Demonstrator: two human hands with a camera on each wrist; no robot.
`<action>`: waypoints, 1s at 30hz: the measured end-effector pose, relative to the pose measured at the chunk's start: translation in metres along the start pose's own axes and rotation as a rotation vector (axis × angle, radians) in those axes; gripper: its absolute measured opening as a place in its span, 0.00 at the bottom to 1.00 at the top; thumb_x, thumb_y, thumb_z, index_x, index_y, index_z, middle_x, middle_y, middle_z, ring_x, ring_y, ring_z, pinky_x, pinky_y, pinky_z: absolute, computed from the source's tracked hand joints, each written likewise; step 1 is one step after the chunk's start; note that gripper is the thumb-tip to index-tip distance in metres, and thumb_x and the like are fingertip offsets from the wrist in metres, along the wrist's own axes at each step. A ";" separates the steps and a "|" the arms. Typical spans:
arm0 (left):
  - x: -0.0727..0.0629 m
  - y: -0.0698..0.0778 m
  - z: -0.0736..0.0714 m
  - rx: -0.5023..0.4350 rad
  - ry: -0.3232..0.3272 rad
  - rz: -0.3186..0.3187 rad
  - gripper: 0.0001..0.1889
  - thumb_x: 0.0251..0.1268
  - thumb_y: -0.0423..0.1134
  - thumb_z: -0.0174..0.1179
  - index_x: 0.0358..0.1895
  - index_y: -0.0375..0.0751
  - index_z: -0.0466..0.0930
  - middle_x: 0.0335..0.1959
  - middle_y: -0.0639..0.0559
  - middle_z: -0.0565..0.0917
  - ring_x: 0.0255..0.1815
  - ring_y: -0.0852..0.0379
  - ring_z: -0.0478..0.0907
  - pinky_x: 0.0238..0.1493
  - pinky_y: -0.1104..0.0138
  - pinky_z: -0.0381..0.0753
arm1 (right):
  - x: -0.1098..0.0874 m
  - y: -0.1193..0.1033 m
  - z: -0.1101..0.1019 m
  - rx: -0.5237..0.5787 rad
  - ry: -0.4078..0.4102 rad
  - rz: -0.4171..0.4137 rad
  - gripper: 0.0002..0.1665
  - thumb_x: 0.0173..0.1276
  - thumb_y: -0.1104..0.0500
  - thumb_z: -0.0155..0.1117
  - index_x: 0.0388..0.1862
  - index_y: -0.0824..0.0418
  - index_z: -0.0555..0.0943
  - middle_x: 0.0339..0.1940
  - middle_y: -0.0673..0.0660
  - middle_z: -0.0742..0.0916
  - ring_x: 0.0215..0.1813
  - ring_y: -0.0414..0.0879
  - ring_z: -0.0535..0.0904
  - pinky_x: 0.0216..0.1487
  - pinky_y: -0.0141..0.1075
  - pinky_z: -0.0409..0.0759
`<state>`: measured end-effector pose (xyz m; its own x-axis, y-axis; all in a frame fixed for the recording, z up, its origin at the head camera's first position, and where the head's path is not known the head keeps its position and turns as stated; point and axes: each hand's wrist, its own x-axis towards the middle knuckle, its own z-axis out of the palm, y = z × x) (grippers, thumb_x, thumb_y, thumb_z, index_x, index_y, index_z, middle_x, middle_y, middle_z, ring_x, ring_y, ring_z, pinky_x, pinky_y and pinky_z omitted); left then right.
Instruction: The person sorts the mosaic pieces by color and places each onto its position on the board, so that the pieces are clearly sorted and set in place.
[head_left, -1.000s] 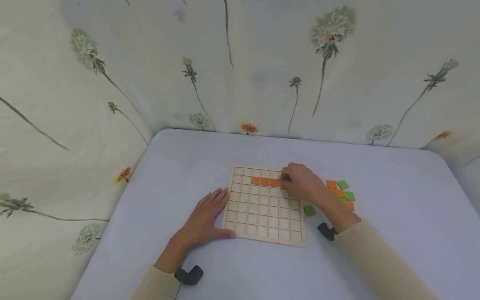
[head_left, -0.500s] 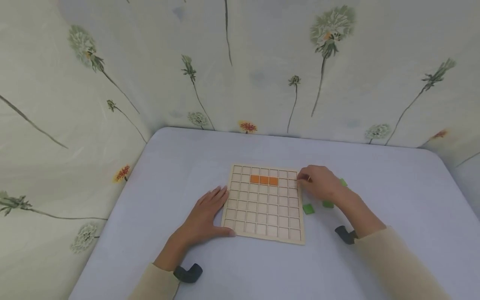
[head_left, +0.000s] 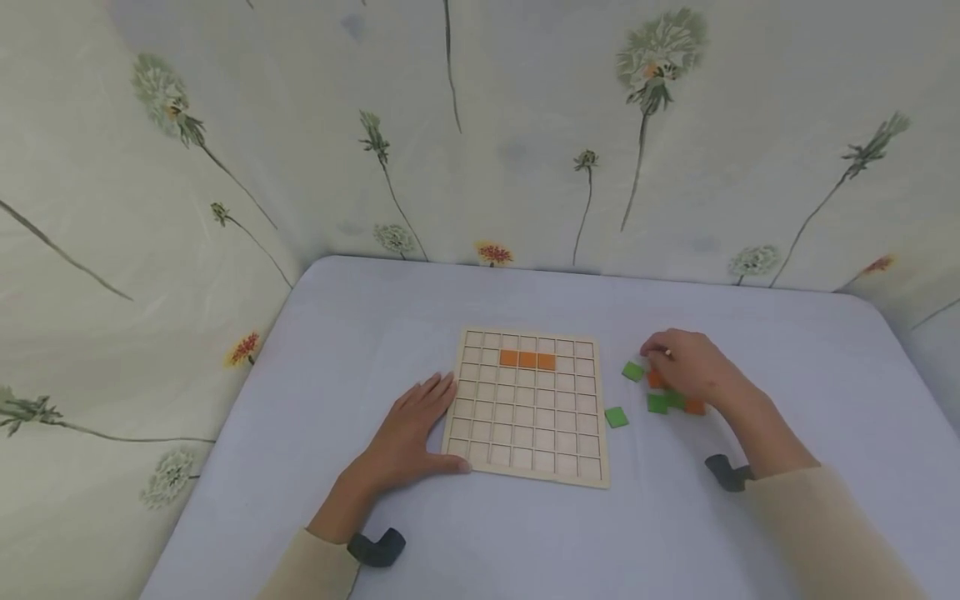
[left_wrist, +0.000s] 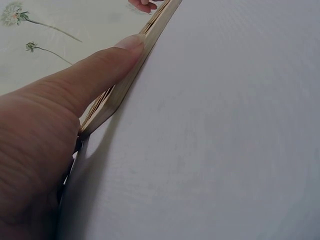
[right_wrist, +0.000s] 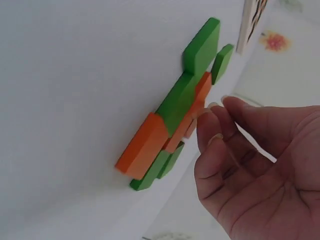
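A square wooden grid board (head_left: 525,417) lies on the table, with three orange square tiles (head_left: 528,360) side by side in its second row from the back. My left hand (head_left: 412,433) rests along the board's left side, fingers extended; in the left wrist view its thumb (left_wrist: 115,57) touches the board's edge (left_wrist: 132,75). My right hand (head_left: 690,362) hovers over a loose group of orange and green tiles right of the board. Its fingers are loosely bent, with no tile visible in them. In the right wrist view the fingertips (right_wrist: 212,110) are close to an orange tile (right_wrist: 200,92).
A green tile (head_left: 617,417) lies alone at the board's right edge, and another green tile (head_left: 632,372) sits farther back. The white table (head_left: 360,308) meets a wall covering printed with dandelions (head_left: 663,58). Dark wrist bands (head_left: 377,548) show near both sleeves.
My right hand has moved from beside the row of orange tiles on the board, rightward to the loose tiles. The left hand stays in place at the board.
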<state>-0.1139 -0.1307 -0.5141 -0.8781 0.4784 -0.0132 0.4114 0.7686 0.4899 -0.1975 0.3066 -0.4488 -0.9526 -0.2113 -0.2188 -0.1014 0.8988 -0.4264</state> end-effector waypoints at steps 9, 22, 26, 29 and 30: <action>0.001 0.000 0.001 0.010 -0.003 -0.001 0.63 0.52 0.70 0.74 0.85 0.44 0.52 0.86 0.55 0.51 0.87 0.54 0.41 0.84 0.55 0.46 | -0.003 0.015 -0.001 0.016 -0.021 0.015 0.17 0.74 0.63 0.64 0.57 0.72 0.83 0.53 0.70 0.85 0.56 0.65 0.78 0.60 0.64 0.78; 0.000 -0.001 0.002 0.009 -0.012 -0.010 0.63 0.52 0.70 0.74 0.85 0.45 0.51 0.86 0.56 0.50 0.87 0.56 0.40 0.84 0.57 0.44 | 0.001 0.022 0.004 0.007 0.000 0.059 0.17 0.74 0.64 0.64 0.56 0.75 0.81 0.50 0.71 0.84 0.52 0.64 0.79 0.57 0.61 0.81; 0.000 0.000 0.002 0.008 -0.008 -0.013 0.63 0.51 0.70 0.75 0.86 0.46 0.51 0.86 0.56 0.50 0.87 0.56 0.40 0.84 0.56 0.44 | 0.000 0.020 0.004 -0.009 0.001 0.084 0.19 0.74 0.63 0.65 0.56 0.75 0.81 0.51 0.72 0.82 0.51 0.65 0.77 0.56 0.61 0.81; 0.000 0.000 0.002 0.011 -0.001 -0.013 0.63 0.51 0.69 0.75 0.85 0.45 0.51 0.86 0.56 0.51 0.87 0.56 0.41 0.84 0.56 0.45 | -0.001 0.019 0.004 -0.026 -0.001 0.104 0.20 0.74 0.62 0.65 0.57 0.75 0.81 0.51 0.73 0.82 0.51 0.65 0.77 0.56 0.62 0.81; 0.000 0.000 0.002 0.012 0.001 -0.013 0.63 0.51 0.69 0.75 0.85 0.45 0.52 0.86 0.56 0.51 0.87 0.55 0.41 0.84 0.55 0.45 | -0.001 0.018 0.004 -0.027 -0.003 0.110 0.20 0.74 0.62 0.65 0.58 0.75 0.80 0.52 0.73 0.82 0.51 0.65 0.77 0.56 0.62 0.81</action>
<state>-0.1137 -0.1298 -0.5160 -0.8834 0.4682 -0.0184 0.4031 0.7796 0.4793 -0.1977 0.3215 -0.4594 -0.9575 -0.1118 -0.2659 -0.0039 0.9268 -0.3756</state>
